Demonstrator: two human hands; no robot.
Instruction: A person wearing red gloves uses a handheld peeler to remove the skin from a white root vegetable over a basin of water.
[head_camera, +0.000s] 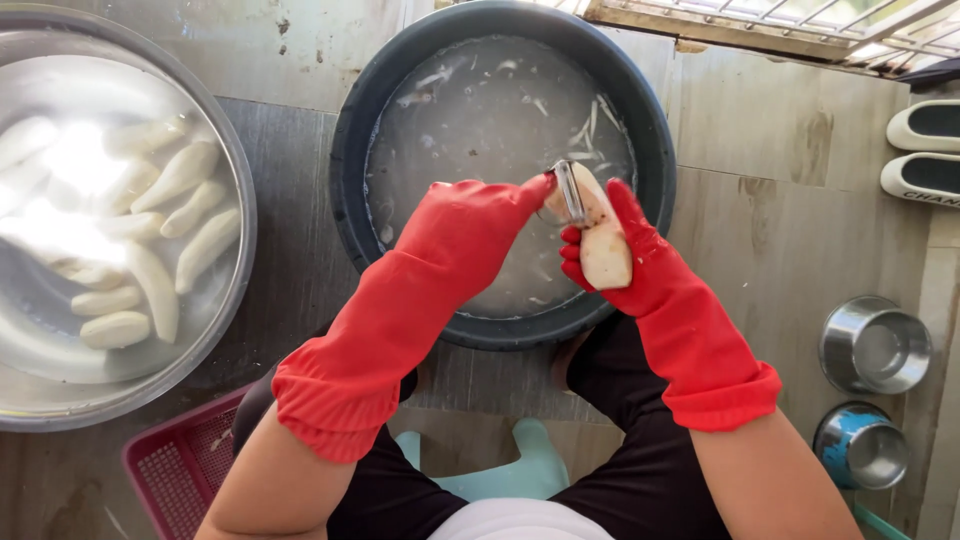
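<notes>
Above the dark basin (350, 180), a pale root (606, 250) is gripped in the right hand (625, 255) while a peeler (570, 192) is clenched by the left hand (470, 225); the wet root may slip, and a glove may be nicked.

Both hands wore long rubber gloves in bright red, glossy and wet-looking. The left hand (470, 225) had a glove that ran well up the forearm and ended in a gathered, ribbed cuff with bunched folds. The right hand (625, 255) wore a matching glove, its cuff flared and creased in the same way. Above the 2 cuffs the forearms were uncovered. The legs were in black trousers, and a strip of white garment showed at the waist.
</notes>
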